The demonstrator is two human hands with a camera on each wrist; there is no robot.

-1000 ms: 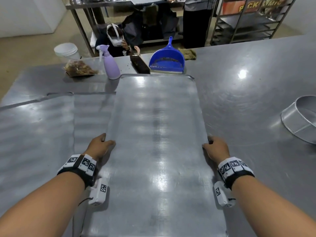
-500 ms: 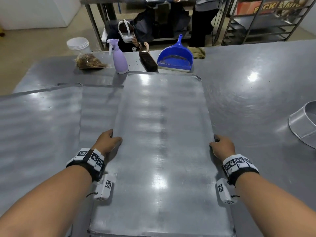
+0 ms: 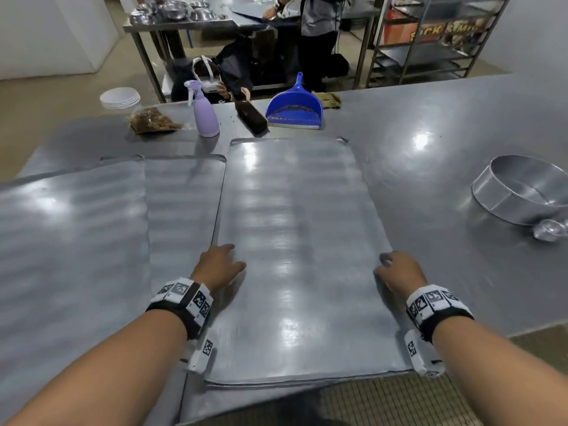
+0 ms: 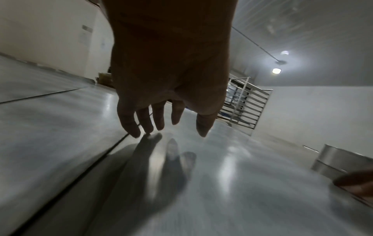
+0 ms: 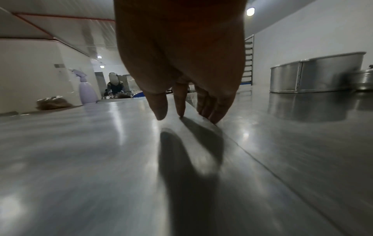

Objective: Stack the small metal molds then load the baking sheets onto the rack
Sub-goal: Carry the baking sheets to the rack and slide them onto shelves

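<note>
1. Head view: stainless steel table (image 3: 430, 124) fills the scene, with a floor mat visible past its near edge. A baking sheet (image 3: 295, 241) lies flat in the middle, its long side running away from the viewer and its near end reaching just past the table edge. More baking sheets (image 3: 92, 241) lie overlapped to its left.
2. Head view, containers: a round metal cake pan (image 3: 522, 192) sits at the far right with nothing seen in it; a small shiny metal mold (image 3: 551, 230) lies touching its near side.
3. Head view, far edge: a lilac spray bottle (image 3: 205, 115), a brush (image 3: 250, 116), a blue dustpan (image 3: 294, 110), a clear bag of brown bits (image 3: 152, 121) and stacked white bowls (image 3: 120, 97). Beyond stand a metal rack (image 3: 430, 41) and two other people.
4. Head view, hands: the left hand (image 3: 216, 267) rests on the sheet's left edge and the right hand (image 3: 398, 270) on its right edge, both near the sheet's near end.
5. Left wrist view: the left hand's fingers (image 4: 129, 121) are straight and spread, tips touching the sheet beside the dark seam at its left edge, thumb apart. The rack (image 4: 245, 102) stands behind.
6. Right wrist view: the right hand's fingers (image 5: 212, 108) point down, only slightly bent, tips touching the sheet's right rim; the thumb hovers over the sheet. The cake pan (image 5: 315, 73) stands well to the right, the spray bottle (image 5: 86, 89) far left.
</note>
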